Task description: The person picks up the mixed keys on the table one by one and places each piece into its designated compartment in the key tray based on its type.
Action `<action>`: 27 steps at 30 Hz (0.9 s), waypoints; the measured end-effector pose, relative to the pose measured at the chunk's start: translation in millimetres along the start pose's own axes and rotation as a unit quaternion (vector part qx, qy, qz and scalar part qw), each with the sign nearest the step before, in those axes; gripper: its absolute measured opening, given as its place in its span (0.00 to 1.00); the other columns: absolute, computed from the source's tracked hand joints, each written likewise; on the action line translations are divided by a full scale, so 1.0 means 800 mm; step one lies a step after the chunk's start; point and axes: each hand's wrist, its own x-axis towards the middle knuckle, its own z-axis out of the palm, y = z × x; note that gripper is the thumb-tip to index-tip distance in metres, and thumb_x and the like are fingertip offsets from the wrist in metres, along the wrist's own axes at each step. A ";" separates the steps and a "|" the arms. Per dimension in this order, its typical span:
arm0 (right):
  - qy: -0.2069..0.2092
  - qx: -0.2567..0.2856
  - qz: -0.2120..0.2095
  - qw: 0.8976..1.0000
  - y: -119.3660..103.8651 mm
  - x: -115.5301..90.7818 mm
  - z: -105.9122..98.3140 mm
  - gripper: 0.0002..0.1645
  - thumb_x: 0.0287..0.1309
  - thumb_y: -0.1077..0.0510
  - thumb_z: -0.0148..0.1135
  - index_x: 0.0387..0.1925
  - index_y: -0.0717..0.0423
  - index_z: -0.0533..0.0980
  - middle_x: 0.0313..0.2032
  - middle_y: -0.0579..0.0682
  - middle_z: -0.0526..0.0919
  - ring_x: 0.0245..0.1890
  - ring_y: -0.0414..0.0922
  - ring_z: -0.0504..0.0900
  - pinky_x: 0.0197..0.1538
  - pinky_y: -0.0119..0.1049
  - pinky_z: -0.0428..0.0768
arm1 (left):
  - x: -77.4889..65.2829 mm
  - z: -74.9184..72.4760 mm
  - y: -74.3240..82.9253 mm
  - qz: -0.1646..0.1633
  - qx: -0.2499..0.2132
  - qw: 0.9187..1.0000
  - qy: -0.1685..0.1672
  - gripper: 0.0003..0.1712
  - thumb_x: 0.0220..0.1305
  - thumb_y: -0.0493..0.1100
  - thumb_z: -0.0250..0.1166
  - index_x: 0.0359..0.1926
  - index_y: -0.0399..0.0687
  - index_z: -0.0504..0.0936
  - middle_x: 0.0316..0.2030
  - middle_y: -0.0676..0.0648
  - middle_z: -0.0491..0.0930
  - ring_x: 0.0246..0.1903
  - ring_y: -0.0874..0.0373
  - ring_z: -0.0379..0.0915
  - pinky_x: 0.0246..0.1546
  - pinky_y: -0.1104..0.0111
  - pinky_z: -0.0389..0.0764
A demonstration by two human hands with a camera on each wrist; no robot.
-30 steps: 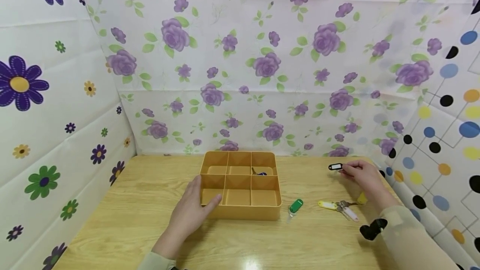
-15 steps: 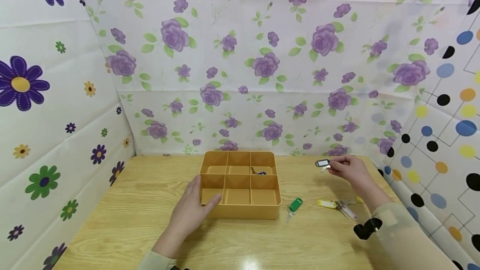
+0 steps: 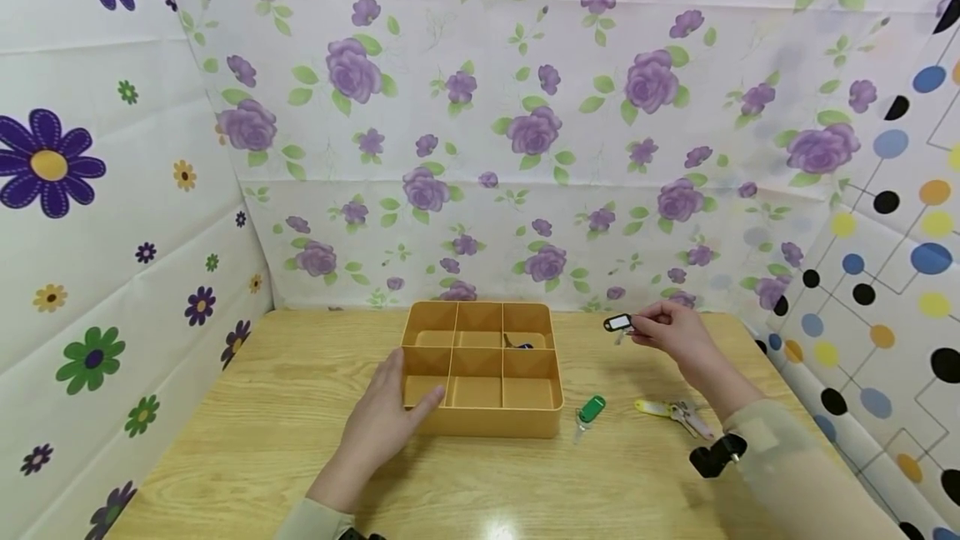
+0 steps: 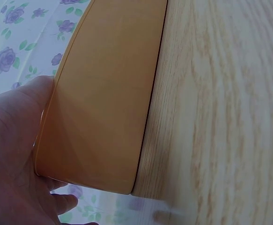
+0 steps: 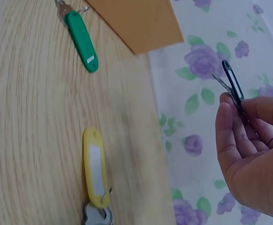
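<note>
My right hand (image 3: pixel 678 340) pinches a black key tag (image 3: pixel 618 322) with a white label above the table, right of the box. A small key (image 5: pixel 222 80) hangs from that tag. My left hand (image 3: pixel 382 419) rests at the front left corner of an orange divided box (image 3: pixel 487 423), fingers along its left side and thumb over the front rim. In the back right compartment lies a key with a dark blue tag (image 3: pixel 524 347). A key with a green tag (image 3: pixel 592 409) lies on the table just right of the box.
Farther right on the table (image 3: pixel 600 490) lie a yellow key tag (image 3: pixel 651 408) and a pale key tag (image 3: pixel 699 425), with keys between them. Flowered cloth (image 3: pixel 480 215) stands behind the table; patterned cloth walls flank both sides.
My right hand has moved left toward the box, carrying the black key tag. My left hand and the box have stayed in place.
</note>
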 end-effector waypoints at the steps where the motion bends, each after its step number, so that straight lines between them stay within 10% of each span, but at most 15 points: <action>1: -0.002 -0.001 0.001 1.000 -0.003 0.000 0.004 0.16 0.80 0.63 0.65 0.58 0.72 0.77 0.46 0.56 0.88 0.42 0.41 0.91 0.53 0.39 0.90 | 0.000 0.000 0.000 0.000 0.000 1.000 0.000 0.68 0.76 0.80 0.56 0.88 0.33 0.42 0.87 0.32 0.44 0.85 0.31 0.42 0.82 0.38 0.52; 27: -0.038 -0.103 -0.045 0.993 -0.056 -0.001 0.108 0.12 0.79 0.55 0.69 0.52 0.61 0.84 0.46 0.55 0.89 0.46 0.49 0.84 0.54 0.42 0.83 | -0.001 0.000 0.000 -0.002 -0.004 1.000 0.002 0.67 0.76 0.78 0.59 0.88 0.34 0.43 0.87 0.33 0.45 0.85 0.32 0.41 0.82 0.37 0.52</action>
